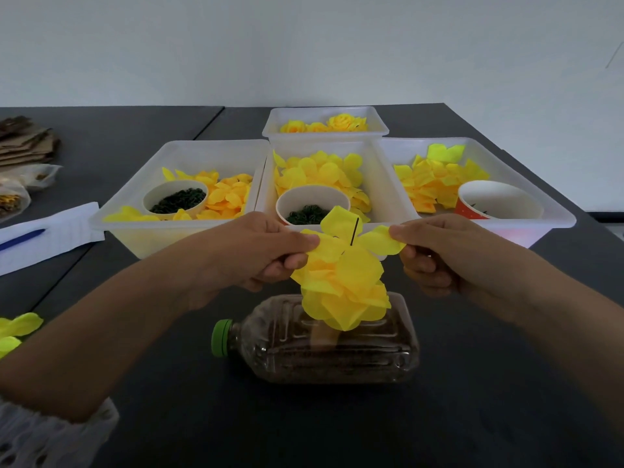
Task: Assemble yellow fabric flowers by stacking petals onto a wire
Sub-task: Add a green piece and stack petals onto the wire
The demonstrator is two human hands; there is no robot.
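Observation:
A thin dark wire [354,232] stands upright above a plastic bottle [324,346] that lies on its side on the dark table. Several yellow fabric petals [347,292] are stacked on the wire. The top petal piece [341,224] is spread flat around the wire tip. My left hand [266,251] pinches its left lobe. My right hand [435,251] pinches its right lobe. Both hands hover just above the bottle, in front of the trays.
Three white trays [385,184] of loose yellow petals stand behind, each with a paper cup [312,197] of dark green pieces. A fourth tray [324,111] at the back holds finished flowers. Loose petals [17,329], paper and a blue pen [20,239] lie at the left.

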